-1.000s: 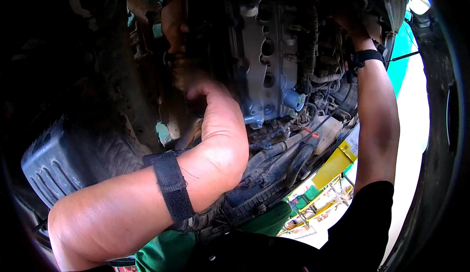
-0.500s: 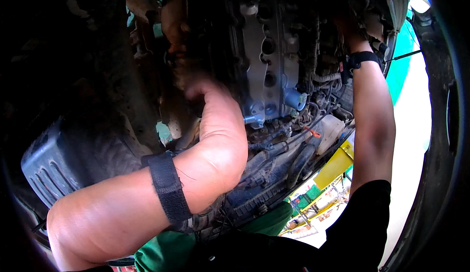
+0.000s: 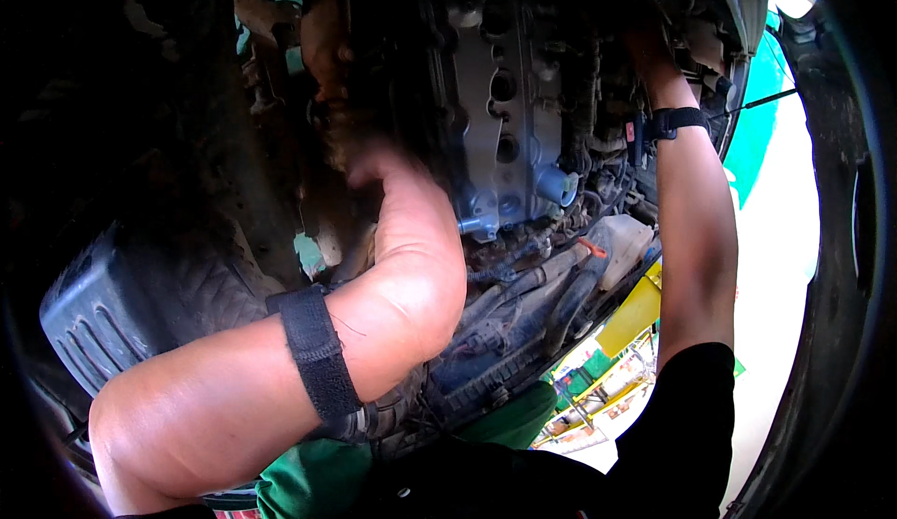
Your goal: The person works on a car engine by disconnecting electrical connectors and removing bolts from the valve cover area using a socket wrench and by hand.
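Note:
My left hand (image 3: 388,166) reaches down beside the left side of a grey metal engine cover (image 3: 478,159), its wrist bent. Its fingers are blurred and sink into shadow among brownish metal parts (image 3: 327,47), so what they touch is hidden. On the far side of the engine, to the right, my right hand (image 3: 649,52) goes deep into dark hoses and wiring. Shadow hides its fingers too. The engine cover has a row of round holes and a bluish pipe stub (image 3: 557,185) at its near right corner.
A ribbed black plastic housing (image 3: 103,309) stands at the left. Nearer lie black hoses (image 3: 567,309), an orange loop handle (image 3: 592,248) and a whitish plastic tank (image 3: 624,250). A thin dark rod (image 3: 768,100) crosses at the right; a yellow frame (image 3: 631,313) shows beyond the edge.
My right forearm and the engine have shifted slightly left in the picture. The left hand stays in nearly the same place, its fingers still blurred.

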Available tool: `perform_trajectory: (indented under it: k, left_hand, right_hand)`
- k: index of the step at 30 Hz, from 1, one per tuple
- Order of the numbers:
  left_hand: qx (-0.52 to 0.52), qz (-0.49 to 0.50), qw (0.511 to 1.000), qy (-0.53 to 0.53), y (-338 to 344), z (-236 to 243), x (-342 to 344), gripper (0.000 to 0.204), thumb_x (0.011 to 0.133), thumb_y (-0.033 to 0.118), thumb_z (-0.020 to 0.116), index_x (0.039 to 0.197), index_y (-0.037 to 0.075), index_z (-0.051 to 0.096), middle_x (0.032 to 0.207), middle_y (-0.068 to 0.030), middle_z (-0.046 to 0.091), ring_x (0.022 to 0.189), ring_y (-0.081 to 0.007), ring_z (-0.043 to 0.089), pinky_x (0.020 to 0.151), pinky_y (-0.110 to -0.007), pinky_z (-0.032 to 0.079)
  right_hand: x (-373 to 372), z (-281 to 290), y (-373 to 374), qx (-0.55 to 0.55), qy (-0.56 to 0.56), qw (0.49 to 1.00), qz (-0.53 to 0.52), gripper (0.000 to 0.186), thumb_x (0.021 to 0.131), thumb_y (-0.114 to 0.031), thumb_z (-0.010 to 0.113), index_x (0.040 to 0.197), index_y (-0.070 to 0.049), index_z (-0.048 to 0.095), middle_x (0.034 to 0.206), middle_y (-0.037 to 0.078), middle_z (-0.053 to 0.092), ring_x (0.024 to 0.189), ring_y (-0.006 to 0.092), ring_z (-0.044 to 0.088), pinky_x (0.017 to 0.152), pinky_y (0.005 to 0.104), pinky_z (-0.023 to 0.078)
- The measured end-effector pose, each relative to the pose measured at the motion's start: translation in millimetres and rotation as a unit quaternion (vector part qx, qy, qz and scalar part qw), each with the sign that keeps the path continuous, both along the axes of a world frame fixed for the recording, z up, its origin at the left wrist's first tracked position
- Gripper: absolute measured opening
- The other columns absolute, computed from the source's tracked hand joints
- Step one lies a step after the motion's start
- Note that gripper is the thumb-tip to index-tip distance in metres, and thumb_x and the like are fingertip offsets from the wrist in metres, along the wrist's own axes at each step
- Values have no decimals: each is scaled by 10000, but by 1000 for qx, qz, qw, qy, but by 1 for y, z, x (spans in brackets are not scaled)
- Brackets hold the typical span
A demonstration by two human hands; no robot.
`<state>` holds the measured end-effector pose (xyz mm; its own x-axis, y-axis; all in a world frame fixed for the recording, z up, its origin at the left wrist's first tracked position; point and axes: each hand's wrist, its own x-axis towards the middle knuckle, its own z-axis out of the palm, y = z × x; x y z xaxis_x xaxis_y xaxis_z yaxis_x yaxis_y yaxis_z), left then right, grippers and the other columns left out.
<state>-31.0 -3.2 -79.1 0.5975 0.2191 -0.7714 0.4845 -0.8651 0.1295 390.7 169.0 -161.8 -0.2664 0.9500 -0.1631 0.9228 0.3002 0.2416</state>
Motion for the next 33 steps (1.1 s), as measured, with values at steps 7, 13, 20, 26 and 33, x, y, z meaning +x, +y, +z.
perform_trajectory:
  k: [7,13,20,26,33]
  left_hand:
    - [4,-10,1000,15,0,-3,0,376,871,189,610,1229,97,681,1217,-94,622,1113,-282,553,857,-473,421]
    - [12,6,1000,-4,1,-1,2,490,771,221,713,1246,107,671,1209,-108,628,1093,-302,569,853,-500,439]
    - [16,25,1000,0,1,-2,10,450,793,192,688,1234,105,677,1206,-110,633,1087,-306,572,842,-513,435]
    - [16,1,1000,-7,0,1,0,437,791,171,681,1222,99,683,1194,-109,636,1089,-311,571,833,-525,432]
    - [11,32,999,0,2,-2,4,450,803,186,664,1240,79,671,1202,-125,628,1087,-314,566,837,-512,433]
  right_hand:
    - [-8,14,30,-79,45,996,-22,481,948,-434,610,1264,-72,635,1285,193,625,1156,381,594,969,425,471]
    - [-7,17,39,-92,28,995,-29,483,945,-437,611,1261,-73,637,1280,196,627,1154,383,595,966,426,473]
    - [5,7,-8,13,-17,1000,-17,486,941,-441,613,1258,-75,640,1274,199,629,1151,385,597,961,428,476]
    - [-4,10,11,-25,31,999,-24,488,937,-445,614,1255,-76,643,1268,201,632,1149,387,598,957,430,478]
    - [-12,14,41,-87,30,995,-39,491,933,-449,616,1252,-77,646,1263,204,634,1146,389,600,953,432,481]
